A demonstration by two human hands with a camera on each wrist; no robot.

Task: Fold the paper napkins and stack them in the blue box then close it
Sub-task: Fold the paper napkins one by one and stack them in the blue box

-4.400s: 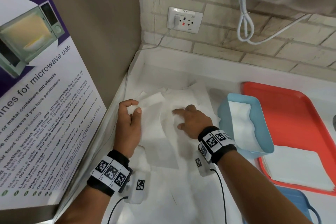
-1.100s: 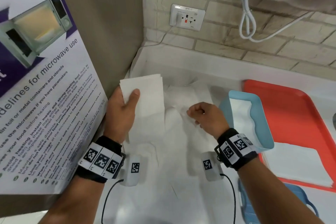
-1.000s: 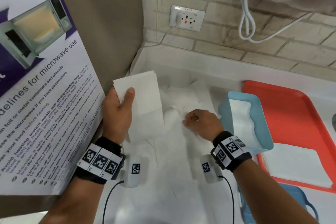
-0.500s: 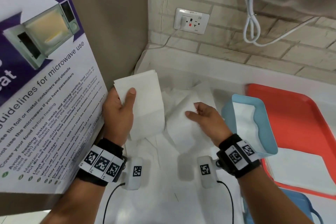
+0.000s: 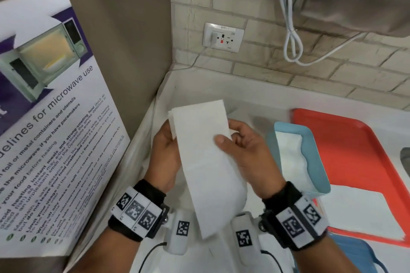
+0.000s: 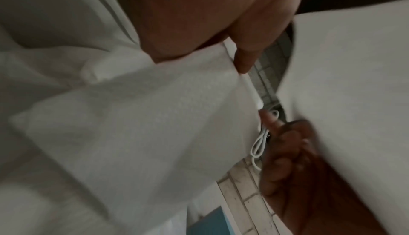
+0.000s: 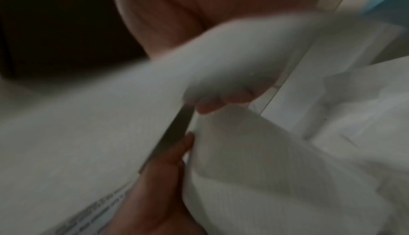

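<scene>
Since a moment ago I've brought my right hand over to the folded napkins, thumb clamped on top; my left hand grips their other edge, lifted above the counter. Beside them sits the open blue box, partly on the red tray.
</scene>
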